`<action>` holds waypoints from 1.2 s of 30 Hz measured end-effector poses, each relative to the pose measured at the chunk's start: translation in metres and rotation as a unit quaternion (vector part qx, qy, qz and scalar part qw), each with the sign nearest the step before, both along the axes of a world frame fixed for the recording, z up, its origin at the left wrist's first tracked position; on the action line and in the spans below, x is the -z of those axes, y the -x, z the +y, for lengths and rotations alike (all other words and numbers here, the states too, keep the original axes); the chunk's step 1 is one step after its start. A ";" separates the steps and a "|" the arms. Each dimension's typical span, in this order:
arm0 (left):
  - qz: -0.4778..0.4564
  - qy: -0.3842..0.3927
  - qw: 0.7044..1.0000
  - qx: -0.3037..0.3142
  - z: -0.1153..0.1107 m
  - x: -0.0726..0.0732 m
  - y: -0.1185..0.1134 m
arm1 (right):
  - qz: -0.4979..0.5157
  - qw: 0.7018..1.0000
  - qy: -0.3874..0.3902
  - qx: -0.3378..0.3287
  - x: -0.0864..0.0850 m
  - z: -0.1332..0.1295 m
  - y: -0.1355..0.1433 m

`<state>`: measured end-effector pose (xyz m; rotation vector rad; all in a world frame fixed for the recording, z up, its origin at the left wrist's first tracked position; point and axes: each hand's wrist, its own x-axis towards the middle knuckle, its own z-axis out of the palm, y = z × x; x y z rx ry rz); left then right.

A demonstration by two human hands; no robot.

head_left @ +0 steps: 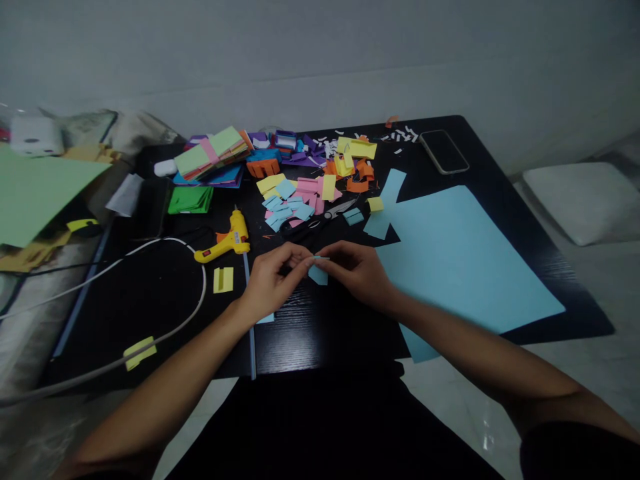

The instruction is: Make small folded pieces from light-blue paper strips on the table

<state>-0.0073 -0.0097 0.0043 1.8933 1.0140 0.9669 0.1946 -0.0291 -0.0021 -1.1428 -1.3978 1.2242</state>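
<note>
Small blue paper [319, 280]: I see it between both hands, over the front part of the black table [300, 347].
Left hand [273, 277]: finger and thumb pinch the paper from the left.
Right hand [364, 272]: pinches it from the right, fingertips close to the left's.
Glue gun [231, 240]: yellow, beyond the left hand, to its left.
Large blue sheet [470, 260]: to my right.
</note>
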 end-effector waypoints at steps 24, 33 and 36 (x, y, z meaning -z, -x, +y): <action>0.006 0.052 0.999 -0.001 0.002 -0.001 -0.001 | 0.065 0.998 -0.002 0.012 0.004 0.003 -0.001; -0.045 0.133 0.990 -0.008 0.002 0.005 0.000 | 0.116 0.992 0.055 0.007 0.004 0.005 0.001; -0.040 0.132 0.990 0.003 0.002 0.004 -0.001 | 0.127 0.990 0.065 0.017 0.003 0.006 0.000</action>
